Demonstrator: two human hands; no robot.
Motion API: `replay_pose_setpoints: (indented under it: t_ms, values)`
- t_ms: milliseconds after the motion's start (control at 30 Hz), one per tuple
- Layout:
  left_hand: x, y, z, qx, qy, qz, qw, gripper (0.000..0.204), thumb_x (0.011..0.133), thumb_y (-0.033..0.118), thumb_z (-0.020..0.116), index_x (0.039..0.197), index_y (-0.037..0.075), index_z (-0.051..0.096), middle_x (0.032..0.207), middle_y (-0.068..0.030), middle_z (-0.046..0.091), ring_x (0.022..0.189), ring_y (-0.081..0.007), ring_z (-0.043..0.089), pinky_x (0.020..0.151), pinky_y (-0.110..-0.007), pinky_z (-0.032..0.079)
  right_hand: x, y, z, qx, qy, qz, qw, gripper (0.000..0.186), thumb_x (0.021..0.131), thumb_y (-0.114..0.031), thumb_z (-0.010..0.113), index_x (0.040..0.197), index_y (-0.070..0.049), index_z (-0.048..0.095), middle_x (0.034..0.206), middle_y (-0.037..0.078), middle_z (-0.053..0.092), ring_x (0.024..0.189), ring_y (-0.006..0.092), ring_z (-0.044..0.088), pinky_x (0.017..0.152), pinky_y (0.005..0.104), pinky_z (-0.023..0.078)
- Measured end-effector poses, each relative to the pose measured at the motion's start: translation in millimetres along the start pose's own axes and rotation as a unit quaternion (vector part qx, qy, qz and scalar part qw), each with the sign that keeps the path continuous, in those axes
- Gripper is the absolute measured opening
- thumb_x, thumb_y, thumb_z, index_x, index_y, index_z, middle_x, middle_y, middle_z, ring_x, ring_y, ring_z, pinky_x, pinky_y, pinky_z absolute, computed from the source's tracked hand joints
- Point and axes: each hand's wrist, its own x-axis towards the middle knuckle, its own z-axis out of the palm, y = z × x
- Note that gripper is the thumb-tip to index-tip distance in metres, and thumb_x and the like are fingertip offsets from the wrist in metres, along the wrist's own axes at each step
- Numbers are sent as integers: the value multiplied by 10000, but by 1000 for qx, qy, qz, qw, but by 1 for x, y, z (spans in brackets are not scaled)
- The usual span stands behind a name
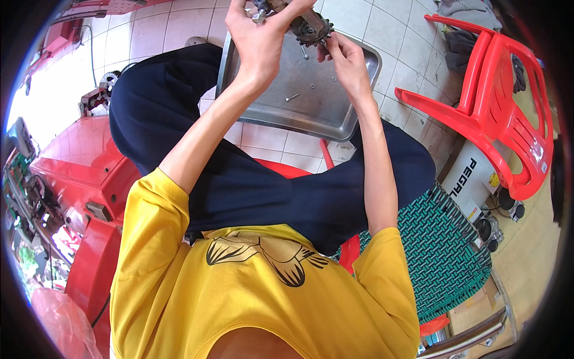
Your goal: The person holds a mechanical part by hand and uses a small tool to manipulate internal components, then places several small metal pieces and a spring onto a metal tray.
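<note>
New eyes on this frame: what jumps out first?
Probably the bright yellow shirt filling the lower middle, then the red plastic chair at upper right. At top centre, the left hand holds a greasy metal part, with the right hand at its toothed end, above a metal tray.

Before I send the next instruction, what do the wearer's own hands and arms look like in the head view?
The left hand and right hand are ungloved, and no watch or bracelet shows on the wrists. The forearms are uncovered. The loose, short sleeves are plain yellow, part of a yellow shirt.
</note>
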Motion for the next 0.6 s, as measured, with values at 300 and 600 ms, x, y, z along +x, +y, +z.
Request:
replay_pose_setpoints:
  t_ms: [300,600]
  values:
    - [4,2,-3,-21,3,-11,1000,401,807,131,895,992,65,546,879,-59,705,748,-119,706,595,-206,460,-3,-14,0,-22,-17,7,1000,276,1077,-265,585,1134,2,624,903,40,689,823,119,621,826,280,483]
    - [4,1,-3,8,1,1,1000,400,811,146,894,991,67,545,871,-56,707,736,-101,693,592,-195,451,-4,-15,2,-14,-1,11,1000,286,1070,-254,599,1148,20,631,890,41,692,821,124,628,840,280,498]
